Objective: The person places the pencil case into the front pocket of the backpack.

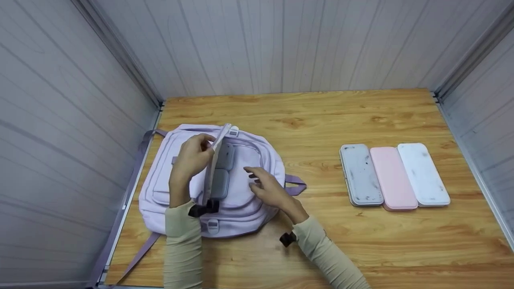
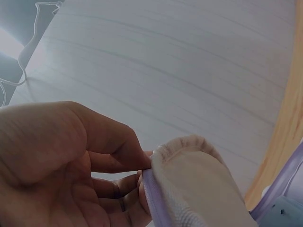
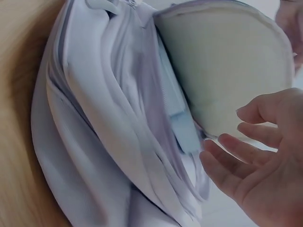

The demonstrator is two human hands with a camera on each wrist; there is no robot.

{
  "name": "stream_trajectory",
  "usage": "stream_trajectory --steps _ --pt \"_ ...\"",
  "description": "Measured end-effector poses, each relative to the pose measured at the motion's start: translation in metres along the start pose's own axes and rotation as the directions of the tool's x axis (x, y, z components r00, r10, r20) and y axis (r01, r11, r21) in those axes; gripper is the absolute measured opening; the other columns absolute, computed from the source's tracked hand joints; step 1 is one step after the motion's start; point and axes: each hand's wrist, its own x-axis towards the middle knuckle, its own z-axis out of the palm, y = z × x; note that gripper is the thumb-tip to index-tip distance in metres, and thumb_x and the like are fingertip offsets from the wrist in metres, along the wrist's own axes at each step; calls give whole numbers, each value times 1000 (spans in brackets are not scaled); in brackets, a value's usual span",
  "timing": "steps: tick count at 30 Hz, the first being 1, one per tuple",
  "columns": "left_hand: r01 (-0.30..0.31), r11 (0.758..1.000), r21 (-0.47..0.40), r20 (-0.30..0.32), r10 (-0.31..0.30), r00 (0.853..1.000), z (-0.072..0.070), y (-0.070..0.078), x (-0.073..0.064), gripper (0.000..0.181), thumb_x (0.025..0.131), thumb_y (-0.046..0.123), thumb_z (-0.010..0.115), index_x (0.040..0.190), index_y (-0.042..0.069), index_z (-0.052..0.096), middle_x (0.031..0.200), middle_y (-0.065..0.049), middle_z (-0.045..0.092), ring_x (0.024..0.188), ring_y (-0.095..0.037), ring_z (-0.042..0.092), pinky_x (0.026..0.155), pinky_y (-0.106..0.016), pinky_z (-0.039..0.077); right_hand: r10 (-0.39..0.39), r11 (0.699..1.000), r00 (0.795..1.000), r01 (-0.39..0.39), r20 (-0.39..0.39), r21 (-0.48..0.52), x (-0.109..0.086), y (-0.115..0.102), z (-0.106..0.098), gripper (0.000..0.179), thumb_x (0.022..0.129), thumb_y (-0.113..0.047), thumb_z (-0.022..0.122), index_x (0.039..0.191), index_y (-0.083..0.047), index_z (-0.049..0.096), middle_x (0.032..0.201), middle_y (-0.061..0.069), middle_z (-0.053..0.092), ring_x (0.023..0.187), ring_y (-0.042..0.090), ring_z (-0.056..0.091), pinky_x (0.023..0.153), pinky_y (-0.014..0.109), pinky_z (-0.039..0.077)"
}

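Observation:
A pale lilac backpack (image 1: 245,160) lies on the table at the left in the head view. Its front pocket flap (image 1: 212,172) stands raised, the beige lining (image 2: 194,184) showing in the left wrist view. My left hand (image 1: 192,158) pinches the flap's zippered edge between thumb and fingers. Inside the pocket sit two grey-blue boxy cases, an upper case (image 1: 225,155) and a lower case (image 1: 220,182), partly hidden by the flap. Just right of them, over the bag, my right hand (image 1: 268,188) has its fingers loosely bent and holds nothing.
To the right on the wooden table (image 1: 313,132) lie three flat oblong cases side by side: grey (image 1: 361,174), pink (image 1: 393,176) and white (image 1: 423,172). Light panels wall the table at the back and sides. A purple strap (image 1: 138,253) trails off the front left.

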Motion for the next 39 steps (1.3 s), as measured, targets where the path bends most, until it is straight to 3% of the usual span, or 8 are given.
stream_trajectory --steps 8,16,24,30,35,39 --pt "-1 1000 -5 -4 1 1000 -1 -1 -1 32 83 1 49 111 -1 65 86 -10 59 75 -20 53 63 -29 42 -8 999 984 15 -178 43 -19 -4 -27 42 91 2 53 133 0 51 129 19 54 112 38 56 94 44 48" --pt "-9 1000 -6 -8 9 1000 -1 -2 0 32 84 1 49 112 -2 65 87 -12 60 76 -21 54 63 -29 43 79 997 931 -67 -356 46 -49 -40 -54 40 88 10 55 128 6 53 119 23 57 105 39 60 85 46 53" --pt "3 1000 -19 6 -3 1000 -1 -3 -2 34 84 1 48 114 -2 64 89 -11 59 75 -20 53 63 -28 43 111 993 884 -117 -454 14 -72 -19 -63 42 88 7 57 129 7 51 125 23 54 112 37 56 94 51 46" --pt "-2 1000 -26 -1 2 1000 -1 -4 -2 33 84 1 49 113 -2 65 87 -11 59 74 -19 53 62 -28 43 153 983 823 -186 -548 -4 -88 15 -79 45 87 4 62 131 3 52 127 21 53 116 36 53 98 49 43" --pt "2 1000 -25 -1 -3 1000 -2 -5 -2 33 84 1 49 113 -2 65 87 -11 59 74 -20 53 62 -28 43 204 965 782 -261 -589 -13 -106 24 -95 48 87 -1 63 133 -2 51 130 18 51 118 31 51 100 47 41" --pt "5 1000 -21 -4 -5 1000 -2 -6 -4 33 84 2 49 113 -2 65 88 -11 60 75 -21 53 63 -28 43 241 952 743 -306 -624 3 -126 32 -103 51 86 1 62 136 -1 47 132 20 47 120 34 47 102 49 37"
